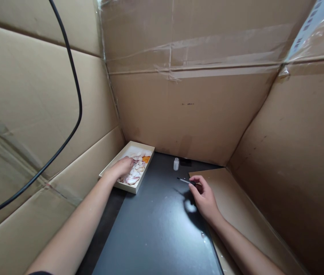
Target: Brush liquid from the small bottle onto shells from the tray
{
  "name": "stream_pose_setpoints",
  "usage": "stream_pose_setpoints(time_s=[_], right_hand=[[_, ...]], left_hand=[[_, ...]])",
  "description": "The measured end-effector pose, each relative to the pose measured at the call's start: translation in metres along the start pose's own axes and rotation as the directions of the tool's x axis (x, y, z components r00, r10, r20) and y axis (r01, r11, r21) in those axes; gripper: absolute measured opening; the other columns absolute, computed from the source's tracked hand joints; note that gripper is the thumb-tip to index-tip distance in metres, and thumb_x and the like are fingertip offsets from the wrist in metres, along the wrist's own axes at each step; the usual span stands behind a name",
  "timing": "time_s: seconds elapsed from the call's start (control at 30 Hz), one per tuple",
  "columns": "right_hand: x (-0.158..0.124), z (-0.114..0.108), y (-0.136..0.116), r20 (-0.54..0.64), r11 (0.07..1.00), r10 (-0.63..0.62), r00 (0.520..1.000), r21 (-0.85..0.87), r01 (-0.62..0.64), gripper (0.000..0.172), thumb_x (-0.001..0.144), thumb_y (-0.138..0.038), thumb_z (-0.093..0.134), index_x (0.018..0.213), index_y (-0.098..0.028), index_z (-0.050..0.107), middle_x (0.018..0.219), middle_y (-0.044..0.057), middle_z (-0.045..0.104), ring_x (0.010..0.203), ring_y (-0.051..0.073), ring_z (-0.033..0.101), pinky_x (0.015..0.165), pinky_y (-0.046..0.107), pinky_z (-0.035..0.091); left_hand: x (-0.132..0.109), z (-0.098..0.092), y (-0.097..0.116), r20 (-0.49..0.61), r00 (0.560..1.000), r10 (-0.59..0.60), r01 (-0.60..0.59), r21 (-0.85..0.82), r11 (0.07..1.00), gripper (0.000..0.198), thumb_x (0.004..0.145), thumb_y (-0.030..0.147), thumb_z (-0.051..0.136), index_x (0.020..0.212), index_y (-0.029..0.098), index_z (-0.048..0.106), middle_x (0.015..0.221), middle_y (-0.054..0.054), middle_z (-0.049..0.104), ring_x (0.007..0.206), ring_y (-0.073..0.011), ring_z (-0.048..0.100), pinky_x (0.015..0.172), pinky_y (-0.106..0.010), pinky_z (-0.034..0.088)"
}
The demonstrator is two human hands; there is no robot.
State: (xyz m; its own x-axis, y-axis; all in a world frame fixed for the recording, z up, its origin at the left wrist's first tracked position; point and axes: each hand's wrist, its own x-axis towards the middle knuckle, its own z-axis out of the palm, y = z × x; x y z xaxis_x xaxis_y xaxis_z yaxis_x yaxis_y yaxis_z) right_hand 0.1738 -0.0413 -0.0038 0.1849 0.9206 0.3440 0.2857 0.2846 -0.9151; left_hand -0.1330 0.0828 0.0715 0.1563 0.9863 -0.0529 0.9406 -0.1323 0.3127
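My left hand (124, 167) reaches into a shallow cream box (135, 188) of seashells (139, 165). Its fingers curl down and together among the shells; whatever may be between their tips is hidden. Over the dark table, my right hand (203, 193) pinches a small applicator brush (184, 180) by its black cap. The brush's thin stem and dark tip point left, clear of the tabletop. Beyond that hand stands a small clear bottle (176, 164), upright and without a cap.
Cardboard walls (185, 122) enclose the dark tabletop (150, 229). A cardboard sheet (236, 202) lies along the right side. Near the bottle is a small black object (186, 162). A black cable (77, 114) hangs at the left.
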Motion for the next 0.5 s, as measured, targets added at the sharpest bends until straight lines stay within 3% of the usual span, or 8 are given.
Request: stream_pose_setpoints(time_s=[0.2,0.5], right_hand=[[0.000,0.001,0.001,0.010,1.000,0.019,1.000,0.008,-0.019,0.019,0.084,-0.036,0.055,0.094,-0.019,0.053,0.083,0.002,0.054,0.065,0.015,0.047,0.060,0.026,0.037],[0.000,0.000,0.002,0.018,1.000,0.027,0.999,0.009,-0.027,0.019,0.085,-0.036,0.054,0.094,-0.020,0.052,0.084,0.001,0.053,0.066,0.015,0.046,0.061,0.026,0.037]], left_hand=[[0.006,0.009,-0.001,0.052,0.998,-0.047,0.040,0.136,0.990,0.025,0.077,0.022,0.048,0.090,0.013,0.068,0.101,-0.018,0.067,0.084,-0.0225,0.062,0.066,-0.025,0.040],[0.009,-0.001,-0.008,0.049,0.995,-0.090,0.084,0.115,0.990,0.024,0.076,0.025,0.047,0.083,0.012,0.067,0.092,-0.016,0.068,0.077,-0.0209,0.061,0.064,-0.025,0.039]])
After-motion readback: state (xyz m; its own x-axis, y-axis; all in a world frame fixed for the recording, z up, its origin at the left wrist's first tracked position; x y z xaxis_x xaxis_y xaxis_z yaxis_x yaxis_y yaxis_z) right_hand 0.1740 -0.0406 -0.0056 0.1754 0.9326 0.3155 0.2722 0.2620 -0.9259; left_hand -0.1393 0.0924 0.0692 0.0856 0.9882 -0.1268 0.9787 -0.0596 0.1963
